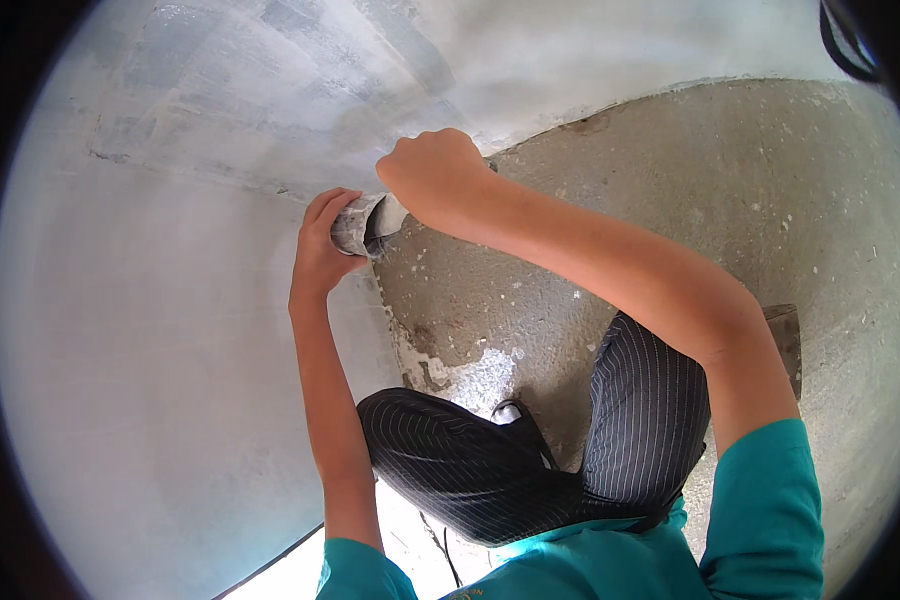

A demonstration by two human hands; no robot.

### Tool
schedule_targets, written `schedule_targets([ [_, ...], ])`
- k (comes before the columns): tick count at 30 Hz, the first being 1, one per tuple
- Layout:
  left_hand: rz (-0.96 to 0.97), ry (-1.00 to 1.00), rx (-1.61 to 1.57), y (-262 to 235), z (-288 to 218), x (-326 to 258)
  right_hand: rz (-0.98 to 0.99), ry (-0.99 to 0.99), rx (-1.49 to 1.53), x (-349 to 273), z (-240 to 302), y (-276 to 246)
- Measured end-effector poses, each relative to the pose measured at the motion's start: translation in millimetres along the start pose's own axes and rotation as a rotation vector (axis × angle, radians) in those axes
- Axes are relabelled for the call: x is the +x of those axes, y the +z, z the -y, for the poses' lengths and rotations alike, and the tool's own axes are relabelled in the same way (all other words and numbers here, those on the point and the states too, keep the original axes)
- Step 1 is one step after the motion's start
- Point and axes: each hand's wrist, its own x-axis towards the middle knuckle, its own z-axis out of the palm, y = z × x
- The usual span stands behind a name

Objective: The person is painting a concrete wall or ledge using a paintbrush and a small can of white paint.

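– so, what's each hand doing?
– left hand (322, 245) is curled around a small grey container (355, 224), gripping it low against the pale wall (150, 300) where the concrete floor (730, 200) begins.
– and the right hand (432, 172)?
– closed in a fist just beside the container's mouth; can't tell what it grips.
– anything inside?
– too dark to tell.

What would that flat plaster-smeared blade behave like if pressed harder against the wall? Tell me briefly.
The blade looks thin and flat, so it would probably flex slightly rather than stay rigid. The left hand backs it while the right hand grips above, suggesting it needs two-handed steadying. Its grey coating looks wet or caked, so it may feel slippery against the wall.
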Motion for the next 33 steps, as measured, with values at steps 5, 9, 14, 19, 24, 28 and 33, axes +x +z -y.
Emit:
schedule_targets([
  [5, -0.063, -0.044, -0.079, 5.0, -0.1, -0.3, -0.041, -0.047, -0.031, 1.3, -3.8, -3.1],
  [9, -0.192, -0.001, -0.124, 13.2, 16.4, -4.8, -0.018, -0.035, -0.079, 4.8, -11.2, -8.5],
  [14, -0.353, -0.114, -0.147, 42.5, 45.6, -13.4, -0.02, 0.016, -0.032, 9.1, -30.1, -10.3],
  [19, -0.478, -0.431, -0.388, 76.2, 84.5, -27.2, 0.157, 0.27, 0.188, 13.5, -40.8, -6.5],
  [24, -0.534, -0.553, -0.433, 91.4, 80.6, -21.0, 0.266, 0.329, 0.264, 10.8, -60.5, 28.5],
  [28, -0.575, -0.645, -0.4, 89.1, 71.5, -18.8, 0.499, 0.426, 0.611, 12.6, -58.7, 34.0],
  [33, -0.608, -0.723, -0.44, 88.6, 62.7, -14.6, 0.541, 0.512, 0.801, 8.5, -47.7, 41.8],
])
